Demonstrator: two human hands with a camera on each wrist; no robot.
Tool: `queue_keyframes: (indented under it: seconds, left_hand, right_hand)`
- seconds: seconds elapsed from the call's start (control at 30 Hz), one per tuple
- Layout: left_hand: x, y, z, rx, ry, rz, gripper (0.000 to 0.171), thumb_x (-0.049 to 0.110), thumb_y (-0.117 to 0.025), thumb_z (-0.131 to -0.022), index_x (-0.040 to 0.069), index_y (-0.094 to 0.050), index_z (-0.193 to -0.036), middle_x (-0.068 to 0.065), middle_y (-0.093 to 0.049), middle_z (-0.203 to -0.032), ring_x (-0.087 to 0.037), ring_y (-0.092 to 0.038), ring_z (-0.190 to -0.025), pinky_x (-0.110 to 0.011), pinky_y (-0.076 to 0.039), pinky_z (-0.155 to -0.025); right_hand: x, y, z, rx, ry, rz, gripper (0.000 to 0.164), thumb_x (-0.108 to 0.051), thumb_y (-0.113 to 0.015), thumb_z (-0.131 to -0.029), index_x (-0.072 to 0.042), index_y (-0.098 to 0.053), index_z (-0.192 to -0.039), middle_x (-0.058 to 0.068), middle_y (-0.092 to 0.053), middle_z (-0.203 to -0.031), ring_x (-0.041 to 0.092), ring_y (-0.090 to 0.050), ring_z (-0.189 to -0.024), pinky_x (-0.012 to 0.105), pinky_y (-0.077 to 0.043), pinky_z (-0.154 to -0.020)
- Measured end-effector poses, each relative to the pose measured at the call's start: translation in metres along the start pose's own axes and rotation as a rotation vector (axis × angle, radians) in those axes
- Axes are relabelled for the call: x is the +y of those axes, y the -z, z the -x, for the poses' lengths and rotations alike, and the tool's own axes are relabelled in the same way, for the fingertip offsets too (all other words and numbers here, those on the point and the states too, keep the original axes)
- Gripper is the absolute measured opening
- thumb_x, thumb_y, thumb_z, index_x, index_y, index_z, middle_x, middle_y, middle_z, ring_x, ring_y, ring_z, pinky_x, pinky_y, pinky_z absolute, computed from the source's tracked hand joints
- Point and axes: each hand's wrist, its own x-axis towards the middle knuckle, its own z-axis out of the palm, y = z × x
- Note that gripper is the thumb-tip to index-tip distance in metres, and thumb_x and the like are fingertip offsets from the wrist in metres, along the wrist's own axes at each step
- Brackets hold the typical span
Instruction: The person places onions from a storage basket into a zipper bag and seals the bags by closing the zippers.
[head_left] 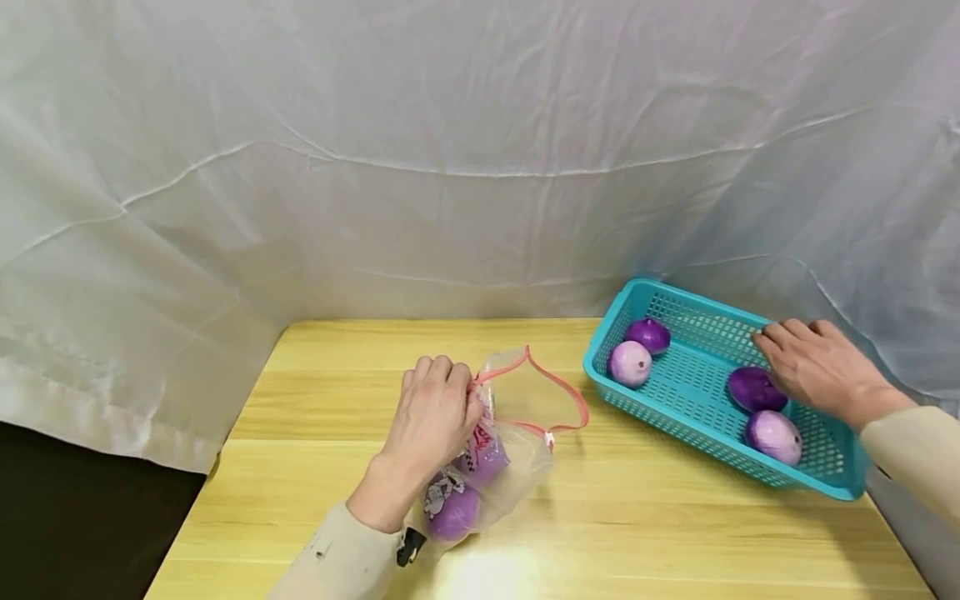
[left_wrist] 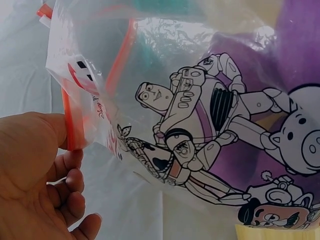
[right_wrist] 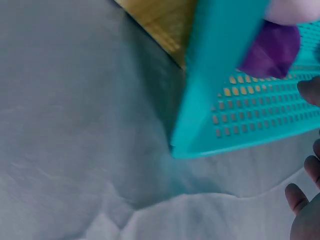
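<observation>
My left hand (head_left: 431,412) pinches the red zip edge of a clear plastic zip bag (head_left: 525,467), its mouth spread open to the right. In the left wrist view, black-outlined cartoon figures cover the bag (left_wrist: 190,115), and the thumb and curled fingers meet at its red strip. Purple onions (head_left: 453,510) lie inside. My right hand (head_left: 817,367) is over the far right side of a turquoise basket (head_left: 697,433), beside a dark purple onion (head_left: 756,389); the right wrist view shows its thumb and fingers apart, nothing between them. Close by sits a paler onion (head_left: 774,437).
At the basket's left end are another dark onion (head_left: 648,335) and a pale one (head_left: 630,364). The basket's right end reaches the edge of the wooden table (head_left: 337,383). Pale grey cloth (head_left: 450,233) hangs behind the table and along its sides.
</observation>
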Motion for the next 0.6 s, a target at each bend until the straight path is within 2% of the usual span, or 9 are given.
queue_keyframes:
  seconds: [0.27, 0.43, 0.6]
  left_hand:
    - [-0.001, -0.001, 0.0, 0.017, -0.003, -0.014, 0.016, 0.018, -0.068, -0.089, 0.013, -0.056, -0.079, -0.002, -0.051, -0.08, -0.025, -0.045, -0.078, -0.039, -0.039, -0.072]
    - [-0.002, 0.0, 0.001, 0.02, -0.006, -0.017, 0.016, 0.017, -0.067, -0.089, 0.013, -0.056, -0.078, -0.002, -0.05, -0.08, -0.025, -0.044, -0.078, -0.038, -0.039, -0.071]
    - [-0.001, 0.001, 0.001, 0.02, -0.007, -0.019, 0.016, 0.016, -0.066, -0.089, 0.014, -0.056, -0.078, -0.001, -0.05, -0.079, -0.025, -0.044, -0.077, -0.038, -0.038, -0.07]
  right_hand:
    - [0.007, -0.02, 0.018, -0.02, 0.053, -0.009, 0.066, -0.022, -0.087, -0.069, -0.001, -0.062, -0.126, 0.022, -0.062, -0.122, 0.041, -0.057, -0.106, 0.053, -0.047, -0.073]
    - [0.01, -0.026, 0.022, -0.063, 0.049, 0.004, 0.071, -0.028, -0.092, -0.068, -0.002, -0.063, -0.128, 0.021, -0.062, -0.126, 0.041, -0.057, -0.112, 0.053, -0.045, -0.076]
    - [0.011, -0.031, 0.024, -0.096, 0.057, -0.001, 0.074, -0.03, -0.094, -0.067, -0.002, -0.064, -0.129, 0.022, -0.064, -0.13, 0.043, -0.057, -0.118, 0.057, -0.048, -0.082]
